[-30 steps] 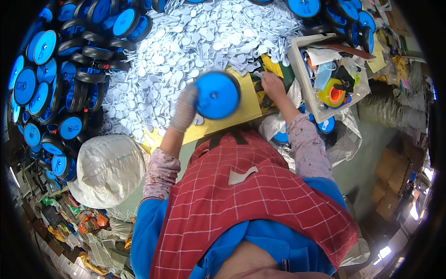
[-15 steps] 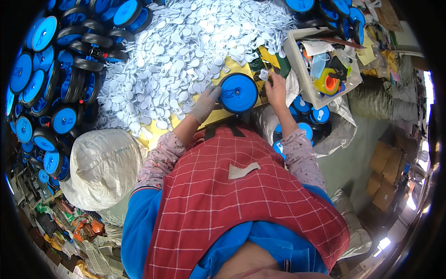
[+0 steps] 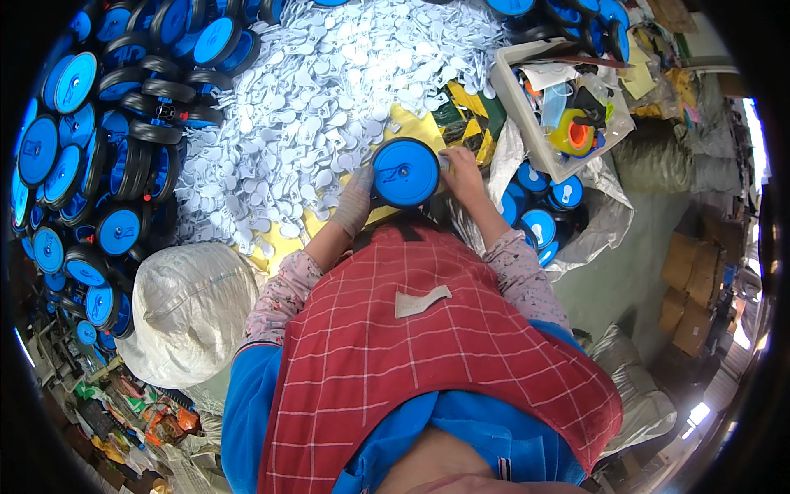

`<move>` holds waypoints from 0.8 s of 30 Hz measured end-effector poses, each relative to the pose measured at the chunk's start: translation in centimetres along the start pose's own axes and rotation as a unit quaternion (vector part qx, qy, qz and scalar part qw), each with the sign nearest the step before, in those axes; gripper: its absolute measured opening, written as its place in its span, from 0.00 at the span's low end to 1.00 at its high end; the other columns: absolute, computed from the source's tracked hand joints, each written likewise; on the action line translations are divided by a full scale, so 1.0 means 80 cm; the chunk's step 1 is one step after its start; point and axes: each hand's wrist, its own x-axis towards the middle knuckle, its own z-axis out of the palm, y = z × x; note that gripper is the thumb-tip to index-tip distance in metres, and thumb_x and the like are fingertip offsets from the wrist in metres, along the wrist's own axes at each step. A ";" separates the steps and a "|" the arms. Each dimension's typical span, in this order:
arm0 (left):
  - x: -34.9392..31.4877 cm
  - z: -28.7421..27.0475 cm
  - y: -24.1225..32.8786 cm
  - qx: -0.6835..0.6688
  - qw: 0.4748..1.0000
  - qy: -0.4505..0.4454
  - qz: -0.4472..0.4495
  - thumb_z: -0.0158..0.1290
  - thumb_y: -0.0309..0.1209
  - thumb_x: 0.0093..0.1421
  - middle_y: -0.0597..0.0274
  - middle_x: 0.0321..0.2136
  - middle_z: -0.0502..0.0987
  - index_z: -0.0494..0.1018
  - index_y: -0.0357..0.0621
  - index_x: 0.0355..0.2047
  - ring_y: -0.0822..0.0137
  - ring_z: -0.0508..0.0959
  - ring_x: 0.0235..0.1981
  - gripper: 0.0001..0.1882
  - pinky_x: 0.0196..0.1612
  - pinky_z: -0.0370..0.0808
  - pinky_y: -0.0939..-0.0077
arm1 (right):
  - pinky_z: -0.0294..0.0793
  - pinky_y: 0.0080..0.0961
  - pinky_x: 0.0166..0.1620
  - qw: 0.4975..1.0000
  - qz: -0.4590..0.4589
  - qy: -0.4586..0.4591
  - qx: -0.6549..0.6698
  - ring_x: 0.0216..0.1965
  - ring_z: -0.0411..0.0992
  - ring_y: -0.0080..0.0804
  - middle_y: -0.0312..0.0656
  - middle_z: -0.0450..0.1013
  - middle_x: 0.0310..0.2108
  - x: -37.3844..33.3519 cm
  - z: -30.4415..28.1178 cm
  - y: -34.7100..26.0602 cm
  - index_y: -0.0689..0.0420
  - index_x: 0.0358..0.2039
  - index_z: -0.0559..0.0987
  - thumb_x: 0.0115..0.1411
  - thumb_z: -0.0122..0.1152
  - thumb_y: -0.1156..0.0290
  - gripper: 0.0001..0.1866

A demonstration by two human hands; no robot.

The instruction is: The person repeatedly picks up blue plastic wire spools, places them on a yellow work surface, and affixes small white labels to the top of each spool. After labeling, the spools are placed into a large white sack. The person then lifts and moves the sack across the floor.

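Note:
A blue wheel with a black tyre [image 3: 406, 171] faces up in front of my apron, at the near edge of the work surface. My left hand [image 3: 355, 202], in a pale glove, is closed on its left rim. My bare right hand [image 3: 462, 177] is at the wheel's right edge with its fingers bent together. What those fingers hold, if anything, is hidden. Just behind the wheel lies a yellow sheet [image 3: 415, 125]. Many flat, round-headed white plastic pieces [image 3: 288, 140] are heaped beyond and to the left.
Blue wheels [image 3: 119, 222] are piled at the left, near a white woven sack [image 3: 185, 313]. At the right stands a pale bin [image 3: 504, 78] of odds and ends. Below it, an open sack [image 3: 605, 222] contains blue wheels, some with white pieces on them. Cardboard [image 3: 690, 284] leans farther right.
My right hand, which held a small white plastic piece away from the wheel, has come down and left to the wheel's edge. That piece no longer shows clearly. My left hand stays on the wheel.

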 end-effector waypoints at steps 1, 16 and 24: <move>-0.001 0.001 0.006 -0.017 1.000 -0.004 -0.024 0.45 0.52 0.68 0.56 0.51 0.74 0.65 0.46 0.61 0.61 0.78 0.49 0.29 0.48 0.80 0.61 | 0.69 0.38 0.55 0.999 -0.023 0.005 -0.025 0.50 0.69 0.50 0.48 0.72 0.46 -0.001 0.003 0.001 0.55 0.46 0.78 0.53 0.62 0.77 0.18; -0.015 0.034 0.064 -0.185 0.974 0.026 -0.128 0.51 0.54 0.65 0.59 0.49 0.77 0.69 0.47 0.59 0.64 0.80 0.46 0.30 0.47 0.80 0.62 | 0.72 0.32 0.54 0.980 -0.104 -0.137 -0.095 0.53 0.69 0.41 0.42 0.73 0.49 0.032 -0.028 0.047 0.54 0.40 0.82 0.50 0.57 0.81 0.17; -0.013 0.040 0.075 -0.196 0.972 0.021 -0.131 0.45 0.52 0.68 0.57 0.50 0.76 0.67 0.47 0.59 0.63 0.79 0.46 0.28 0.47 0.80 0.62 | 0.68 0.36 0.59 0.978 -0.145 -0.120 -0.086 0.56 0.67 0.48 0.46 0.72 0.52 0.006 -0.050 0.053 0.56 0.49 0.78 0.49 0.52 0.86 0.26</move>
